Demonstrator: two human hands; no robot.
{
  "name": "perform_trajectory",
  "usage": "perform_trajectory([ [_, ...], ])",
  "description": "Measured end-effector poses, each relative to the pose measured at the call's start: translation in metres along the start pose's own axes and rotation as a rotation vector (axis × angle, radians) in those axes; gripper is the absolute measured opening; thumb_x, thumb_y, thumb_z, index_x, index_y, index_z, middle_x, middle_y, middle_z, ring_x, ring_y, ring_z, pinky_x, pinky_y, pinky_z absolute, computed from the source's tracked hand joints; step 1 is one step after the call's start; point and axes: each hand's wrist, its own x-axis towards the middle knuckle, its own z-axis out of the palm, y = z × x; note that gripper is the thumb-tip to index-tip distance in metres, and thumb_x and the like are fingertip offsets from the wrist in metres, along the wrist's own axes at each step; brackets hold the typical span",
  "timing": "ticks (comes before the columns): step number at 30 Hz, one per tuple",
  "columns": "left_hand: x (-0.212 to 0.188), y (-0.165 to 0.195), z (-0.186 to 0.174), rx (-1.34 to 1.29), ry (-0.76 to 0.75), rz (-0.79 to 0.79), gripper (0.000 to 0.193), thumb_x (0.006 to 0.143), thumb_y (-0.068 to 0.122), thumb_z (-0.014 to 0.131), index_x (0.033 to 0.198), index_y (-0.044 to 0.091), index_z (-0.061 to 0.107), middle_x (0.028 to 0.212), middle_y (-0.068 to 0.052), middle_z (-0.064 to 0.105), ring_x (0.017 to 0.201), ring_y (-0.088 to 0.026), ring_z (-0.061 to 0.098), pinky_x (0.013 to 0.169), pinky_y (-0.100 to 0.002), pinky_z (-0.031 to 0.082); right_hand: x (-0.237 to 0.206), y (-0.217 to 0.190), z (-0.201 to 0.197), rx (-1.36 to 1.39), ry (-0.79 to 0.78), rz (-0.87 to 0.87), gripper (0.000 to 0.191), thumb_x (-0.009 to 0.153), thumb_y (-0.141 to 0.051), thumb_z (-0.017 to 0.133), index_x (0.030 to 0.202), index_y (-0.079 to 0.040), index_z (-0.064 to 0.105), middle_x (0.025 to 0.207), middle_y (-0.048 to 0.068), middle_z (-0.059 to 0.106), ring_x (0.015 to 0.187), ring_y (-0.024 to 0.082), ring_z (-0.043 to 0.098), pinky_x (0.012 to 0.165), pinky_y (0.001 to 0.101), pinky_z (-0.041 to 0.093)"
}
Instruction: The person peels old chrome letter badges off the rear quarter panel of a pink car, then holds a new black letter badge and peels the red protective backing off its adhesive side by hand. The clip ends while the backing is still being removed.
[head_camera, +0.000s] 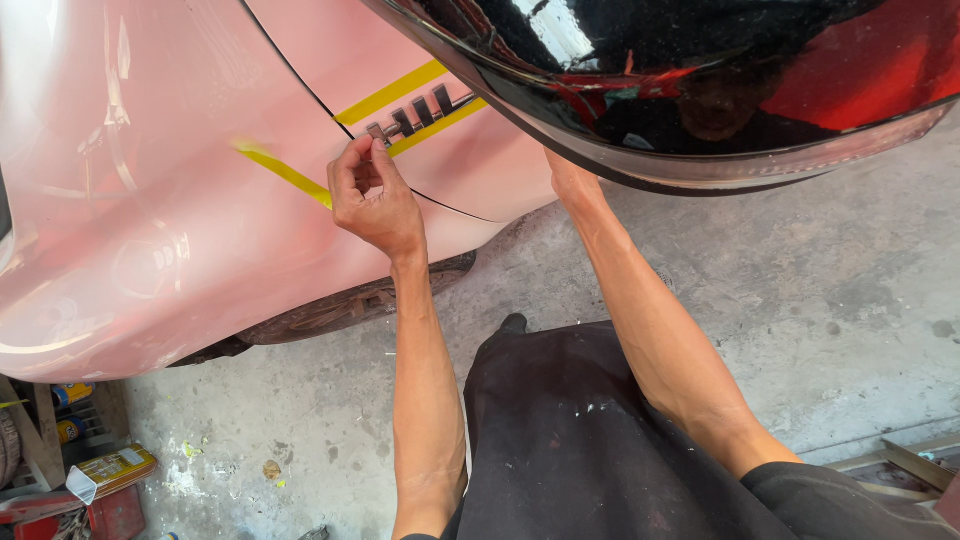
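In the head view, upper middle of the frame, the left hand (372, 200) pinches closed on the first of the dark badge letters (420, 113), between two yellow tape strips (392, 93) on the pink car body (150, 200). These look light, stiff and breakable; better held by the edges. The right hand is hidden behind the black panel (700, 90), so I cannot tell its state. A yellow package (112, 470) lies lower left on the floor (800, 300).

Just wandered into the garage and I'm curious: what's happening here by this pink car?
A person crouches beside a pink car body panel. Their left hand pinches the end of a row of dark metal emblem letters set between two strips of yellow tape on the panel. The right arm reaches up behind a glossy black part, which hides that hand. The concrete floor lies below.
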Motion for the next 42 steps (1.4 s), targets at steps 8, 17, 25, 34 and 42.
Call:
perform_trajectory([
  [8, -0.002, -0.002, 0.000, 0.006, 0.005, 0.009, 0.008, 0.094, -0.002, 0.075, 0.101, 0.001, 0.072, 0.093, -0.004, 0.069, 0.069, -0.008, 0.062, 0.061, -0.023, 0.052, -0.002, -0.001, -0.003, -0.025, -0.007, -0.005, 0.019, 0.096, -0.014, 0.071, 0.110, -0.002, 0.066, 0.109, 0.008, 0.066, 0.100, 0.015, 0.059, 0.090, 0.0324, 0.049],
  [17, -0.005, -0.003, -0.001, 0.007, 0.017, 0.020, 0.009, 0.094, -0.003, 0.075, 0.101, 0.001, 0.071, 0.093, -0.004, 0.069, 0.068, -0.008, 0.061, 0.061, -0.023, 0.052, -0.003, 0.000, -0.005, -0.065, 0.012, -0.026, 0.007, 0.097, -0.010, 0.067, 0.098, -0.003, 0.069, 0.094, 0.006, 0.068, 0.087, 0.013, 0.061, 0.080, 0.0303, 0.051],
  [25, -0.006, -0.002, 0.000, 0.029, 0.053, 0.044, 0.010, 0.094, -0.001, 0.075, 0.103, 0.003, 0.072, 0.089, -0.002, 0.067, 0.068, -0.010, 0.058, 0.063, -0.025, 0.049, -0.008, -0.034, 0.007, -0.046, 0.027, -0.040, 0.014, 0.098, -0.005, 0.063, 0.087, -0.003, 0.072, 0.081, 0.004, 0.070, 0.074, 0.011, 0.063, 0.071, 0.0284, 0.052],
  [34, -0.005, -0.004, -0.002, 0.029, 0.073, 0.074, 0.010, 0.095, -0.001, 0.075, 0.103, 0.004, 0.072, 0.091, -0.002, 0.067, 0.070, -0.010, 0.059, 0.063, -0.025, 0.049, -0.017, -0.065, 0.019, -0.009, 0.021, -0.028, 0.014, 0.099, -0.002, 0.060, 0.095, -0.001, 0.074, 0.084, 0.005, 0.073, 0.069, 0.011, 0.064, 0.062, 0.0260, 0.054],
  [42, -0.004, -0.006, -0.004, 0.016, 0.062, 0.043, 0.011, 0.094, -0.002, 0.075, 0.103, 0.002, 0.071, 0.093, -0.004, 0.067, 0.066, -0.009, 0.057, 0.062, -0.025, 0.049, -0.007, -0.013, 0.005, -0.150, 0.021, -0.068, 0.015, 0.099, -0.013, 0.072, 0.094, 0.001, 0.073, 0.091, 0.006, 0.070, 0.089, 0.012, 0.063, 0.082, 0.0315, 0.052],
])
